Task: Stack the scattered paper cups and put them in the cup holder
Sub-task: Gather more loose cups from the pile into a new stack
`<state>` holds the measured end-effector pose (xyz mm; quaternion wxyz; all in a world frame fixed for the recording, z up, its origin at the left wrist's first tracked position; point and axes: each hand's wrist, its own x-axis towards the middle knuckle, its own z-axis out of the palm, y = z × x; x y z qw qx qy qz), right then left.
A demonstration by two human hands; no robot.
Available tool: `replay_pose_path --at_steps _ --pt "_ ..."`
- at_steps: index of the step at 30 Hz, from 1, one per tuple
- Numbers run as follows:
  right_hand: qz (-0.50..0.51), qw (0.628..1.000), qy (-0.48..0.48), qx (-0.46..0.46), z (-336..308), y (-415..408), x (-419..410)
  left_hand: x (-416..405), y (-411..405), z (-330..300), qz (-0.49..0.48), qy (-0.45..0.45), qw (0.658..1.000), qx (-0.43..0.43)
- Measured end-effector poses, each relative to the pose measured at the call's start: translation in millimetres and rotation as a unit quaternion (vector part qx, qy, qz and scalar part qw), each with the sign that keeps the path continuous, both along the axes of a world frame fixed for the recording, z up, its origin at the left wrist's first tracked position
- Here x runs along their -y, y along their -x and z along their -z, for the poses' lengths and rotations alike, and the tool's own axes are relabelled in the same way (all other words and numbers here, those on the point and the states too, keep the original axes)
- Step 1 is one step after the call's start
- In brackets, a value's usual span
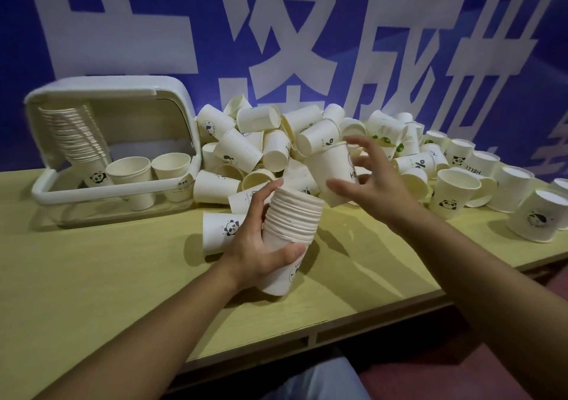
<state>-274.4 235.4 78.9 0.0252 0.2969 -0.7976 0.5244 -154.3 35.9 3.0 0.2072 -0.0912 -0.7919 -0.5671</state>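
The left hand (261, 246) is covering part of the nested stack (289, 230), so its lower cups' print is staying unreadable. Behind that stack, the pile (270, 141) is burying its own lower cups — no count is possible. Right of the stack, the farthest cup (562, 184) is running off the frame edge, and the banner (276, 30) lettering above is getting cropped too.

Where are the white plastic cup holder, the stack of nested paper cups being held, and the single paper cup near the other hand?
white plastic cup holder (181, 98): head view, upper right corner of its frame.
stack of nested paper cups (292, 224): head view, stacked rims.
single paper cup (330, 169): head view, side wall.
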Motion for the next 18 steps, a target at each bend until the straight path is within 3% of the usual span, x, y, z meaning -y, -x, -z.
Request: replay_pose_path --at_steps 6,13,18 --pt "-0.026 0.993 0.115 0.027 -16 -30 19 -1 -3 -2 -0.01 0.044 0.999 0.009" --pt "-0.084 0.985 0.142 0.043 22 -57 41 1 -10 -1 -0.049 -0.004 0.998 -0.028" --pt "-0.078 0.993 0.089 -0.001 32 -43 36 11 -9 2 -0.074 -0.016 0.996 -0.054"
